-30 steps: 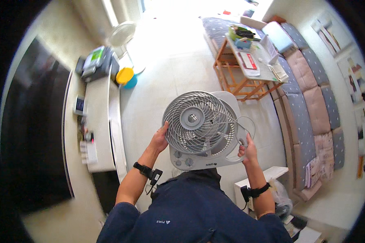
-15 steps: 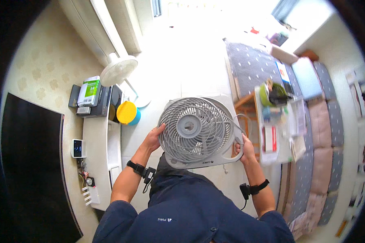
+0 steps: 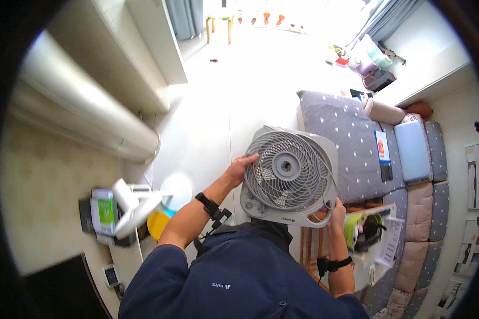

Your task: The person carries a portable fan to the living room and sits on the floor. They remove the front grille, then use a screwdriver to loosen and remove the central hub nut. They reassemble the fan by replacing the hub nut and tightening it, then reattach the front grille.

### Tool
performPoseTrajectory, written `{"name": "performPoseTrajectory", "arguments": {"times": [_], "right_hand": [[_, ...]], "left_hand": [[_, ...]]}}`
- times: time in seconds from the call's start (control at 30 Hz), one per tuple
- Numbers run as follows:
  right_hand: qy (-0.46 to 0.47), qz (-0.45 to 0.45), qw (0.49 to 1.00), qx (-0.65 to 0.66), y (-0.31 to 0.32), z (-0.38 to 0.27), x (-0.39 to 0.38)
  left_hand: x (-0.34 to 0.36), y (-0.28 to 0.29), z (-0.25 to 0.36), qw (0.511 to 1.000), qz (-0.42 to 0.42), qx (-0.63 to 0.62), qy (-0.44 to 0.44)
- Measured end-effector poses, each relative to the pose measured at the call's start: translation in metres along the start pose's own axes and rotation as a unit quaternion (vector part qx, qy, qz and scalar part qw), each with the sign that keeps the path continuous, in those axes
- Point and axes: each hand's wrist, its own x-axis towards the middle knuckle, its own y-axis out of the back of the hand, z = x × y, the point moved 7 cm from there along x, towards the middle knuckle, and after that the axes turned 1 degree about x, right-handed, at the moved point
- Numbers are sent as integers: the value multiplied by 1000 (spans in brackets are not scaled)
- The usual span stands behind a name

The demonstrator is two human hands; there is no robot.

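My left hand point(image 3: 240, 169), centre of frame: thumb on top, holding the grey box fan point(image 3: 288, 173) by its left rim; my right hand point(image 3: 335, 216), right of centre: closed on the same fan's lower right corner; fan's place: mid-frame, between both hands, touching each, front facing me; beyond: green container point(image 3: 351, 232), lower right; grey patterned sofa point(image 3: 335, 125), right; white standing fan point(image 3: 137, 214), lower left

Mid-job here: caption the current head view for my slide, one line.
Grey fan held two-handed, left hand at its side, right hand at one corner, patterned sofa nearby.
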Motion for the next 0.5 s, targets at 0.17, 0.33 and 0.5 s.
{"name": "performPoseTrajectory", "arguments": {"times": [0.17, 0.33, 0.5], "right_hand": [[14, 29, 999, -42, -131, -87, 192], [78, -61, 978, -184, -338, -196, 398], [122, -128, 947, -268, -554, -284, 548]], "left_hand": [[198, 14, 128, 999, -27, 43, 7], [362, 88, 273, 996, 79, -14, -40], [474, 152, 419, 979, 159, -54, -114]]}}
